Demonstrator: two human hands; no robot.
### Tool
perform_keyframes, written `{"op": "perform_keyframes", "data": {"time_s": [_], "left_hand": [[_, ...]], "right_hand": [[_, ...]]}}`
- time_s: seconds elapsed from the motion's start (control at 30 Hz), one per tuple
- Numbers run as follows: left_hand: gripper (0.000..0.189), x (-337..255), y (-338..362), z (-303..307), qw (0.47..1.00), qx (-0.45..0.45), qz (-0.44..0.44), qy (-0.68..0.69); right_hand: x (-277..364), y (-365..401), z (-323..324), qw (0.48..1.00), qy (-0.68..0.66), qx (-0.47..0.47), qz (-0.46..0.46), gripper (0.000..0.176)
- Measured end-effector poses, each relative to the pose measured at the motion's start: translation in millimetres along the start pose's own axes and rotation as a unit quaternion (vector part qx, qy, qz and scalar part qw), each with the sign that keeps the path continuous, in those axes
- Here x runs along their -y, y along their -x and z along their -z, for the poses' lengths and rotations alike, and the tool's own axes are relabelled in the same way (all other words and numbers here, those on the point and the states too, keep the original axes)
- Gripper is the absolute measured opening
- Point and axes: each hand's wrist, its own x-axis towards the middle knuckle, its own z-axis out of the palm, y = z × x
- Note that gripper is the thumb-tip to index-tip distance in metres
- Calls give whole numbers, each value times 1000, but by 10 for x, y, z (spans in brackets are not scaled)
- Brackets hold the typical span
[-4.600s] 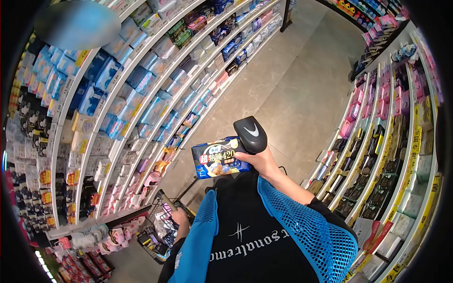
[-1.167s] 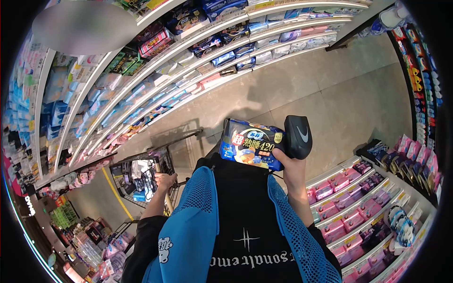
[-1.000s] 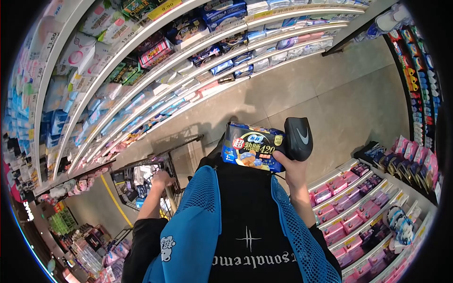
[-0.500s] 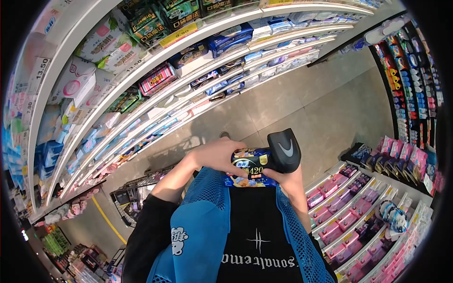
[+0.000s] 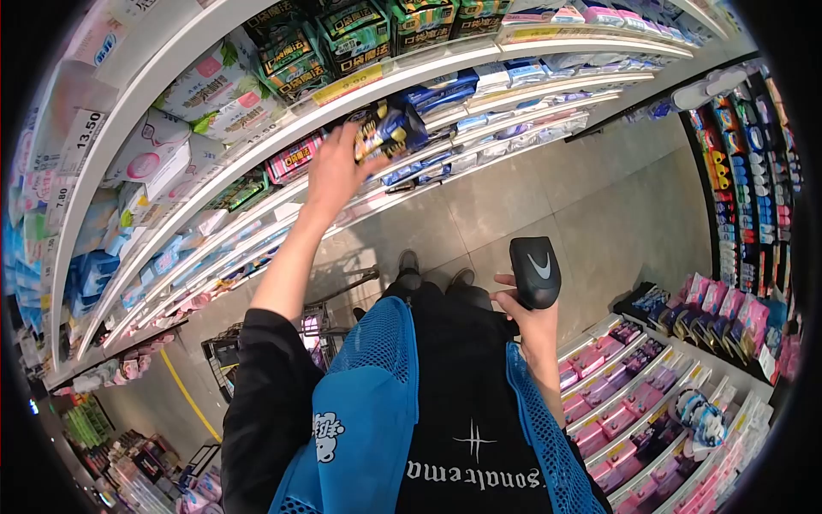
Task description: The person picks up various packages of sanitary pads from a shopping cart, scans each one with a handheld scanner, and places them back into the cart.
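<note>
Black wire cart (image 5: 224, 353): low on the left, partly behind the sleeve. No hand on it; the left one was there about a second ago.
Left arm (image 5: 291, 265): now stretched out to the white shelving (image 5: 454, 58). Half a second back both hands were on the pack, close in.
Left hand (image 5: 332, 171): gripping the pack by its near end, a bit blurred.
Blue-and-yellow pack (image 5: 385, 133): tilted, at the shelf front, below the green packs (image 5: 355, 38). Resting on the board or held clear: can't tell from here.
Handover: done, I'd say. Pack is all left-hand now.
Blue packs (image 5: 441, 90): just right of that pack.
Right hand (image 5: 533, 319): off the pack, holding the black scanner (image 5: 535, 272). Thumb and a finger stick out free; grip underneath hidden.
Pink packs (image 5: 597, 344): far right, no hand on them.
</note>
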Motion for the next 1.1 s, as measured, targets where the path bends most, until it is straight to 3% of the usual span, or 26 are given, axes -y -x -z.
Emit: {"op": "perform_keyframes", "data": {"time_s": [0.07, 0.17, 0.3, 0.4, 0.5, 0.63, 0.77, 0.87, 1.1], "left_hand": [[63, 105, -176, -38, 996, -33, -12, -84], [55, 76, -350, -38, 994, 32, 38, -102], [54, 98, -447, -78, 986, 82, 71, -124], [60, 205, -412, -189, 984, -15, -5, -175], [56, 165, -377, -146, 991, 46, 47, -121], [62, 196, -343, -118, 991, 63, 39, -109], [60, 252, -295, -95, 991, 21, -5, -135], [58, 192, -304, -95, 985, 74, 66, -144], [42, 201, -384, -302, 977, 24, 27, -212]], "right_hand": [[9, -37, 33, 1000, 12, 10, 3, 37], [-43, -95, 109, 999, 35, 34, 3, 46], [-27, -117, 142, 999, 22, 27, -5, 37], [54, -107, 120, 1000, -2, 8, -9, 24], [29, -122, 159, 1000, -1, 13, -17, 22], [18, -187, 163, 999, 5, 22, -23, 20], [38, -218, 169, 998, 28, 45, -25, 19], [-7, -253, 220, 995, 47, 81, -32, 33], [47, -239, 201, 996, 37, 75, -21, 35]]}}
